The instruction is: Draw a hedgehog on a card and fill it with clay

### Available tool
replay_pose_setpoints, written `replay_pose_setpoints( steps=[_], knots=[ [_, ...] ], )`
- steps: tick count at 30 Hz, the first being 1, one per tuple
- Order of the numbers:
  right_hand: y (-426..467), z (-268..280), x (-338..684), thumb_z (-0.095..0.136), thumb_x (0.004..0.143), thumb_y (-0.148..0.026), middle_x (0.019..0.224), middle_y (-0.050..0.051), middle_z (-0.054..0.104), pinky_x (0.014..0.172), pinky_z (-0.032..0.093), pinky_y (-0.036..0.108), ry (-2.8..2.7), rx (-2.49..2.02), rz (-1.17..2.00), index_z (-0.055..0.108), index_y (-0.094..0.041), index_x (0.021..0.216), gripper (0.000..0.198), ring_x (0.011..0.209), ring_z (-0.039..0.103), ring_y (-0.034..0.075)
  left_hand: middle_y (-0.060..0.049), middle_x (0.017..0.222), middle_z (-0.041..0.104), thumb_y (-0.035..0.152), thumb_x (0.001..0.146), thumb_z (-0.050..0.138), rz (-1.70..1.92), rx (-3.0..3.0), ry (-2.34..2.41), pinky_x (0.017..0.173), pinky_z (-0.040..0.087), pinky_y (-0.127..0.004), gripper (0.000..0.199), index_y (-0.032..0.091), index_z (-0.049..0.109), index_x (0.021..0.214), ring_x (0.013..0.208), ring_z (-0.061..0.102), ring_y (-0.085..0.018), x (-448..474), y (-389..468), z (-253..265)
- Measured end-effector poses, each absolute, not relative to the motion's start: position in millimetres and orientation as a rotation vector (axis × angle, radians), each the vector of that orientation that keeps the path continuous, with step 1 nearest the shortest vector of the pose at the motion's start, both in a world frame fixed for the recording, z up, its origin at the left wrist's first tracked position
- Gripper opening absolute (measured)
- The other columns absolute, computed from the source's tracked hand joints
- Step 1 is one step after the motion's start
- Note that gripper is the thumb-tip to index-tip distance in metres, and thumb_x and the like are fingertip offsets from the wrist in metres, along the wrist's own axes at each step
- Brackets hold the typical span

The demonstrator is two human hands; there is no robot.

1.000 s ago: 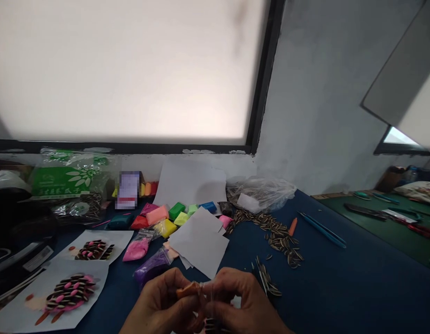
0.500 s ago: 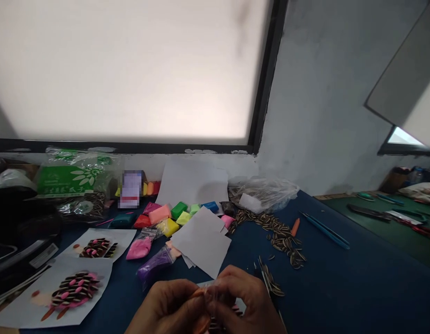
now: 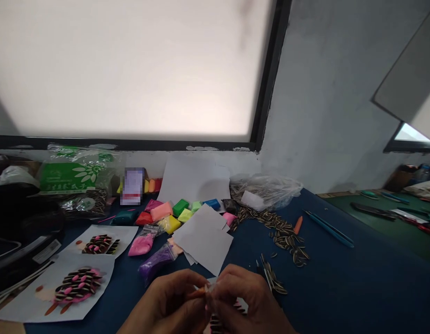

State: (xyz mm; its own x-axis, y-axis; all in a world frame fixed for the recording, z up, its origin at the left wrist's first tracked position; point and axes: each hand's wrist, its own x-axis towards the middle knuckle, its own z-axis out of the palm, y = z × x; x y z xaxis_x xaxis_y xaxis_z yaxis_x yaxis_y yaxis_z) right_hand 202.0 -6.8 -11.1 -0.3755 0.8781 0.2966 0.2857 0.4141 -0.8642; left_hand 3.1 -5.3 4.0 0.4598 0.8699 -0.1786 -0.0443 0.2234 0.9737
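Low in the middle of the view, my left hand (image 3: pixel 168 301) and my right hand (image 3: pixel 247 297) meet with their fingertips pinched together. Between them is a small clear plastic bag with orange clay (image 3: pixel 200 291); my left fingers grip the orange part, my right fingers the clear film. Most of the bag is hidden by the fingers. Beneath the hands lies a partly covered paper with a picture of sunflower seeds on pink clay (image 3: pixel 218 323). Tweezers (image 3: pixel 266 273) and a few loose seeds lie just right of my right hand.
Two seed-and-clay hedgehog pictures (image 3: pixel 77 285) lie at left. Coloured clay packets (image 3: pixel 161 211), a purple clay bag (image 3: pixel 155 262) and white paper sheets (image 3: pixel 204 239) sit ahead. Sunflower seeds (image 3: pixel 284 234), an orange clay stick (image 3: pixel 298 225) and blue tweezers (image 3: pixel 329 228) are at right.
The orange clay shows less between my fingers, and my hands have closed in around the bag. The view has shifted slightly; things on the table stay in place.
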Motion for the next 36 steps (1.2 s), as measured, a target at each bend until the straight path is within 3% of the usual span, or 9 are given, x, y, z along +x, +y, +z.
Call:
replay_pose_setpoints(
  steps=[5,10,14,18,20,28,36],
  knots=[
    [-6.3,-28.7,196.0,0.071,0.087,-0.031,0.088,0.002,0.058,0.054,0.041,0.023,-1.774,-0.985,1.039,0.075,-0.021,0.074,0.016,0.068,0.060,0.013,0.001,0.062,0.064,0.073,0.074,0.083,0.705,1.167,0.878,0.052,0.036,-0.022,0.058,0.018,0.069,0.083,0.056,0.058,-0.015,4.3,-1.7,-5.4],
    [-6.2,-26.9,194.6,0.084,0.081,-0.048,0.096,0.004,0.059,0.066,0.048,0.026,-1.483,-0.909,1.342,0.071,-0.020,0.072,0.032,0.078,0.062,0.017,0.003,0.063,0.061,0.072,0.074,0.083,0.752,1.175,0.855,0.052,0.039,-0.022,0.057,0.019,0.067,0.084,0.053,0.054,-0.013,-1.8,1.6,-5.9],
    [-3.1,-7.6,206.1,0.082,0.086,-0.053,0.105,0.004,0.062,0.079,0.048,0.028,-1.280,-0.908,1.434,0.073,-0.021,0.078,0.033,0.091,0.061,0.019,0.004,0.069,0.058,0.064,0.088,0.073,0.876,1.381,1.045,0.058,0.043,-0.024,0.043,0.021,0.065,0.084,0.062,0.055,-0.015,-15.1,11.2,-15.8],
    [0.6,2.9,213.9,0.075,0.090,-0.060,0.102,0.005,0.063,0.074,0.046,0.027,-1.388,-0.930,1.403,0.077,-0.022,0.086,0.039,0.086,0.059,0.018,-0.003,0.088,0.066,0.040,0.100,0.053,0.920,1.913,1.329,0.068,0.048,-0.031,0.021,0.024,0.066,0.095,0.080,0.064,-0.024,-28.1,25.6,-43.0],
    [0.1,5.7,213.4,0.071,0.092,-0.063,0.101,0.004,0.063,0.071,0.045,0.026,-1.400,-0.948,1.426,0.078,-0.022,0.091,0.042,0.081,0.057,0.015,-0.007,0.099,0.067,0.034,0.101,0.044,0.918,2.174,1.449,0.071,0.050,-0.034,0.027,0.025,0.068,0.094,0.087,0.066,-0.027,-31.5,30.6,-55.2],
    [-3.3,18.9,211.4,0.074,0.084,-0.071,0.068,-0.001,0.060,0.067,0.041,0.022,-1.283,-1.077,1.587,0.077,-0.017,0.083,0.054,0.067,0.052,0.011,-0.007,0.098,0.067,0.039,0.102,0.047,0.850,2.367,1.484,0.070,0.052,-0.036,0.031,0.029,0.075,0.092,0.086,0.066,-0.028,-32.3,31.0,-57.3],
    [-1.6,2.0,210.4,0.097,0.066,-0.045,0.060,-0.004,0.058,0.056,0.037,0.021,-1.156,-0.992,1.678,0.071,-0.017,0.074,0.039,0.057,0.046,0.009,-0.006,0.099,0.074,0.028,0.100,0.045,0.970,2.407,1.479,0.072,0.055,-0.036,0.029,0.027,0.072,0.089,0.090,0.068,-0.028,-34.4,33.2,-63.9]
  ],
)
